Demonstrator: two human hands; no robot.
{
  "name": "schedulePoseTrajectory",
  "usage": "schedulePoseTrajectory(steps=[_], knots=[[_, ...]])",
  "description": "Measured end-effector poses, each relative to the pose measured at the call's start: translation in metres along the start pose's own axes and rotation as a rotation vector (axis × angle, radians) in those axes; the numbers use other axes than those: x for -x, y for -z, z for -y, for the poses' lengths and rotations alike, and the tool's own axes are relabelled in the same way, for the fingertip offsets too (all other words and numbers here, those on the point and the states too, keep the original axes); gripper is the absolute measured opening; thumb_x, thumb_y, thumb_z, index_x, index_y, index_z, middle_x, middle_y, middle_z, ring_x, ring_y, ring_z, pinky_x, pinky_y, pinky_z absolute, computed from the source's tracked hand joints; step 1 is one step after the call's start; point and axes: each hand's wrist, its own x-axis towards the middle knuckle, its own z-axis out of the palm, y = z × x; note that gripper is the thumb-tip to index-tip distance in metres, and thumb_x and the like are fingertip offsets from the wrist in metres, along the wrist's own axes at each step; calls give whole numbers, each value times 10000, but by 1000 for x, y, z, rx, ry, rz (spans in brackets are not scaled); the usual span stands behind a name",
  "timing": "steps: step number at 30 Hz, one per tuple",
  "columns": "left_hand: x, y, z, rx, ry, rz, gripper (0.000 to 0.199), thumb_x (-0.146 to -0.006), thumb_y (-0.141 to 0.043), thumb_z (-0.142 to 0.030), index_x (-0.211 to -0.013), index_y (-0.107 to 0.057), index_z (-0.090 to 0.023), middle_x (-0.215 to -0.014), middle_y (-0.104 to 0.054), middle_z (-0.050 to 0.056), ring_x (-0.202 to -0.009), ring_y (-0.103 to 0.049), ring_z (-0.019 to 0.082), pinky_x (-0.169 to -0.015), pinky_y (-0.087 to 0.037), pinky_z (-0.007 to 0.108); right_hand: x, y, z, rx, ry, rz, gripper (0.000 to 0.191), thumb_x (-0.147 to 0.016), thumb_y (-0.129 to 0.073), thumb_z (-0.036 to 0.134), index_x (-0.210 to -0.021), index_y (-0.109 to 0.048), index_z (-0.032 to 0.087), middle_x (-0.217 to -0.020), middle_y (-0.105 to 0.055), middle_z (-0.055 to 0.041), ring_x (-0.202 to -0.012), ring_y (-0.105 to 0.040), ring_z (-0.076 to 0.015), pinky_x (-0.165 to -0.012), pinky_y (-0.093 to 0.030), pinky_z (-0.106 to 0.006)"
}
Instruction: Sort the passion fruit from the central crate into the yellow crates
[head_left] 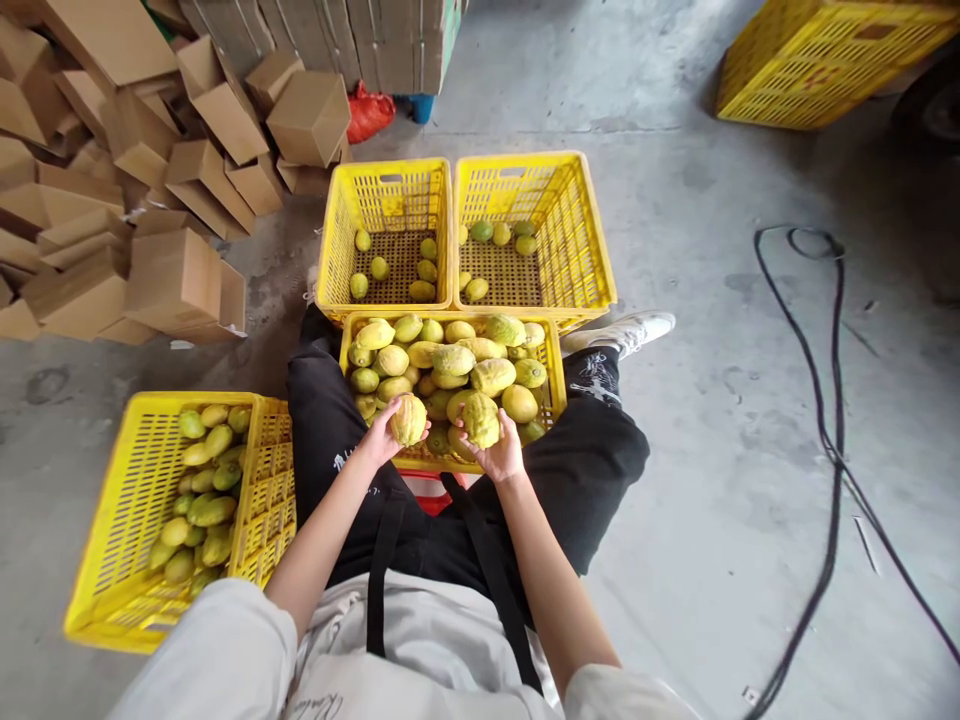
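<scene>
My left hand is wrapped round a ribbed yellow fruit. A greener, bumpy fruit rests in the fingers of my right hand. Both hands are above the near part of a yellow crate between my legs, which is heaped with yellow-green fruits. Beyond it stand two deeper yellow crates side by side. The left one and the right one each hold several smaller fruits scattered on the bottom.
Another yellow crate with many fruits stands at the left. Cardboard boxes are piled at the upper left, near a red bag. A black cable lies on the floor at the right. One more yellow crate is at the upper right.
</scene>
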Motion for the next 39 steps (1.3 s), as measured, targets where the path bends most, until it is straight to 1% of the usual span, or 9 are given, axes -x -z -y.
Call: schedulePoseTrajectory(steps=[3, 11, 15, 19, 21, 24, 27, 34, 39], knots=[[0, 0, 0, 23, -48, 9, 274, -831, -561, -286, -1092, -602, -214, -929, -679, 67, -880, -677, 246, -835, -515, 451, 1, 2, 1, -1, -7, -7, 344, -824, -524, 375, -1119, -601, 216, -978, -721, -58, -845, -684, -225, -680, -582, -369], [3, -4, -4, 194, -35, 61, 389, -840, -491, -322, -1183, -563, -154, -1083, -663, 134, -1078, -607, 314, -940, -431, 543, 3, -2, 2, -34, -26, 126, 393, -790, -496, 327, -1157, -577, 212, -1209, -650, -84, -1072, -630, -282, -872, -529, -518], [3, -4, -4, 193, -48, 17, 356, -850, -496, -307, -1141, -584, -121, -1055, -674, 134, -1053, -619, 289, -977, -417, 513, 4, -2, 2, -32, 19, 67, 389, -789, -564, 326, -1168, -568, 241, -1112, -692, -60, -1013, -656, -253, -827, -564, -464], [4, -4, -5, 151, -39, -48, 390, -858, -513, -383, -1137, -586, -120, -921, -697, 102, -855, -664, 234, -896, -487, 455, 4, 3, 2, -39, 9, 41, 456, -751, -643, 404, -1178, -560, 266, -1012, -709, -44, -862, -679, -215, -610, -593, -333], [5, -4, -6, 159, -57, -78, 380, -853, -520, -389, -1123, -585, -130, -908, -698, 91, -841, -665, 223, -861, -508, 428, 4, 5, 2, -31, 13, 53, 468, -750, -651, 401, -1193, -549, 291, -1008, -702, -34, -810, -672, -194, -547, -575, -291], [5, -3, -6, 153, -79, -109, 296, -826, -557, -328, -1048, -599, -138, -941, -693, 85, -886, -664, 227, -810, -525, 382, 2, 4, -1, 39, 24, 45, 477, -757, -671, 347, -1211, -531, 312, -998, -698, -22, -815, -678, -182, -585, -574, -278], [3, -3, -3, 71, -66, -62, 255, -791, -590, -277, -997, -612, -128, -996, -685, 98, -894, -663, 234, -775, -533, 360, 1, 2, -4, 114, 28, 42, 508, -742, -702, 336, -1214, -516, 324, -1053, -691, -24, -841, -690, -191, -636, -580, -294], [1, -4, -1, -21, -84, -52, 215, -783, -581, -232, -954, -628, -110, -985, -684, 123, -926, -658, 249, -838, -530, 401, -1, 4, -7, 126, 54, 27, 459, -757, -682, 315, -1185, -518, 336, -1044, -695, -5, -836, -693, -183, -641, -585, -308], [3, -4, -5, 119, -39, -51, 300, -838, -494, -333, -996, -620, -111, -984, -683, 145, -1001, -641, 292, -873, -506, 479, 0, 3, -3, 64, 37, 26, 400, -786, -609, 356, -1178, -537, 319, -1051, -699, -9, -907, -691, -221, -707, -590, -382]])
